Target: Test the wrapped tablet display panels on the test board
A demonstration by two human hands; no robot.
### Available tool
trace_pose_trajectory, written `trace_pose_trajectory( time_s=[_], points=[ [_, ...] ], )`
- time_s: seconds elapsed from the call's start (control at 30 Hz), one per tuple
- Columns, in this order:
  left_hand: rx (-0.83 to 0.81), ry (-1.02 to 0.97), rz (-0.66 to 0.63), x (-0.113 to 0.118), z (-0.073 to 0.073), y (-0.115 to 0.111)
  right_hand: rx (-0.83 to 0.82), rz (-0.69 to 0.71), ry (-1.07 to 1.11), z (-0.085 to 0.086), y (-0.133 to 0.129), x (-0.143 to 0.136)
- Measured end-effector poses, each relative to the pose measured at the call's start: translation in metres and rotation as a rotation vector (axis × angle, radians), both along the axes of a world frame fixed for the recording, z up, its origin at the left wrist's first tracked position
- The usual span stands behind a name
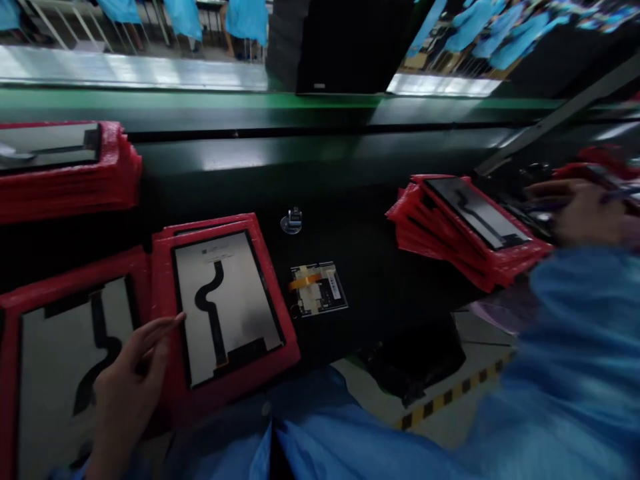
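My left hand (pixel 131 383) is at the lower left, fingers stretched out and tips at the left edge of a display panel (pixel 245 300) on a red padded sheet (pixel 286 327). A dark curved ribbon cable runs down this panel. Under my left hand lies another panel (pixel 47 367), also on a red sheet. At the far right, my blurred right hand (pixel 587 212) is closed around something thin and purplish, too smeared to identify. Left of it, a panel (pixel 475 210) tops a tilted red stack (pixel 430 233).
A small circuit board (pixel 319 289) with orange tape and a small clear-based metal part (pixel 292 221) lie mid-table. Another red stack (pixel 70 190) stands at the back left. A slanted metal bar (pixel 565 110) crosses the right side. People in blue clothing are beyond.
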State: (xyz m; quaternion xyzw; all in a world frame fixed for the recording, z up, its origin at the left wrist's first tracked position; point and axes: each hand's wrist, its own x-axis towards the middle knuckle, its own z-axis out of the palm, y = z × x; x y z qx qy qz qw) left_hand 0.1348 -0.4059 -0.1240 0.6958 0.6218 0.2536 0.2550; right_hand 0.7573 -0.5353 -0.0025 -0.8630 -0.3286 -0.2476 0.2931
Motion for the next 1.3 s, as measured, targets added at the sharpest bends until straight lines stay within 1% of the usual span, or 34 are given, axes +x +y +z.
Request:
trace_pose_trajectory(
  time_s=[0.03,0.1,0.13,0.17,0.2,0.23,0.27,0.3,0.33,0.4,0.47,0.53,0.6,0.67,0.73,0.8,0.9,0.97,1.0,1.03,1.1,1.17,1.23,1.3],
  points=[
    [-0.002,-0.018,-0.013,0.002,0.004,0.001,0.047,0.041,0.077,-0.007,0.005,-0.025],
    [0.004,-0.007,-0.029,0.004,0.009,0.003,0.12,0.153,0.184,-0.026,0.011,-0.092],
    [0.012,0.041,-0.019,0.005,0.011,0.004,0.149,0.328,0.306,-0.038,0.011,-0.131],
    [0.028,0.098,0.006,0.005,0.011,0.005,0.131,0.527,0.48,-0.051,0.011,-0.17],
    [0.039,0.158,0.025,0.005,0.011,0.006,0.09,0.698,0.715,-0.065,0.01,-0.208],
    [0.043,0.207,0.033,0.006,0.01,0.006,0.021,0.788,0.889,-0.079,0.01,-0.244],
    [0.04,0.231,0.026,0.006,0.009,0.007,-0.003,0.816,0.942,-0.094,0.011,-0.276],
    [0.028,0.235,0.008,0.006,0.007,0.007,0.016,0.832,0.917,-0.109,0.013,-0.302],
    [0.014,0.224,-0.013,0.006,0.006,0.007,0.018,0.865,0.889,-0.122,0.018,-0.324],
    [-0.002,0.176,-0.039,0.007,0.004,0.008,-0.031,0.94,0.863,-0.143,0.033,-0.353],
    [0.0,0.124,-0.052,0.008,0.002,0.01,-0.08,0.966,0.88,-0.154,0.05,-0.367],
    [-0.002,0.097,-0.058,0.009,0.0,0.011,-0.081,0.941,0.965,-0.158,0.064,-0.37],
    [-0.007,0.087,-0.062,0.011,-0.002,0.01,-0.033,0.902,1.061,-0.158,0.073,-0.371],
    [0.002,0.086,-0.075,0.013,-0.005,0.009,0.0,0.869,1.1,-0.157,0.077,-0.374],
    [0.012,0.095,-0.12,0.014,-0.008,0.01,0.01,0.845,1.094,-0.155,0.078,-0.382],
    [0.004,0.117,-0.137,0.015,-0.008,0.014,0.019,0.819,1.066,-0.154,0.08,-0.393],
    [-0.009,0.161,-0.109,0.013,-0.005,0.023,0.044,0.794,1.036,-0.154,0.084,-0.406],
    [-0.002,0.208,-0.125,0.007,0.004,0.026,0.048,0.813,1.048,-0.155,0.085,-0.405],
    [0.001,0.235,-0.142,0.002,0.01,0.023,0.057,0.836,1.07,-0.156,0.084,-0.402],
    [0.005,0.266,-0.153,-0.004,0.016,0.018,0.073,0.866,1.098,-0.157,0.082,-0.397],
    [0.034,0.35,-0.175,-0.021,0.029,0.001,0.115,0.921,1.152,-0.159,0.073,-0.386],
    [0.067,0.475,-0.258,-0.039,0.037,-0.023,0.144,0.952,1.189,-0.162,0.06,-0.376],
    [0.057,0.612,-0.392,-0.053,0.037,-0.043,0.135,0.96,1.206,-0.165,0.048,-0.371],
    [0.022,0.704,-0.482,-0.063,0.03,-0.055,0.121,0.956,1.208,-0.169,0.04,-0.37]
  ],
)
